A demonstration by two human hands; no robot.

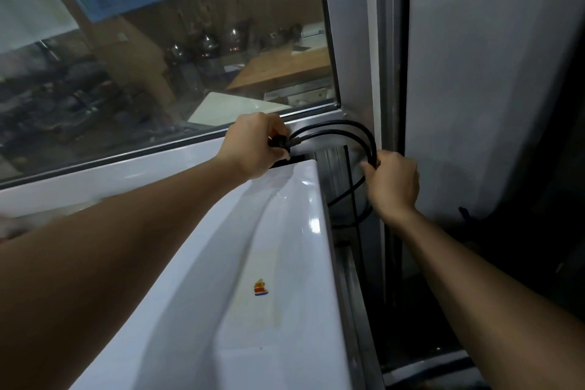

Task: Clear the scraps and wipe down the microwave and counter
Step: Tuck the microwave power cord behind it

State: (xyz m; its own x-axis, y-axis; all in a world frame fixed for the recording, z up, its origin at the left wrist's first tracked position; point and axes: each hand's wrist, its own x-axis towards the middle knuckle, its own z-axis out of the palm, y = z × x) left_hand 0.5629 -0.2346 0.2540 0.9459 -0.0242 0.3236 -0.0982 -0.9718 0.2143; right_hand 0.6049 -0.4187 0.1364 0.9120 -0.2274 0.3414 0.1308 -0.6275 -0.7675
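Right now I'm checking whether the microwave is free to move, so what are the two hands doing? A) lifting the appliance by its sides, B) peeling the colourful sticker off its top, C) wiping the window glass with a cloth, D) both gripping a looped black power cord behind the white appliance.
D: the left hand holds the plug end and the right hand grips the loops of the black cord behind the white appliance.

Both forearms and hands (pixel 253 144) are bare.
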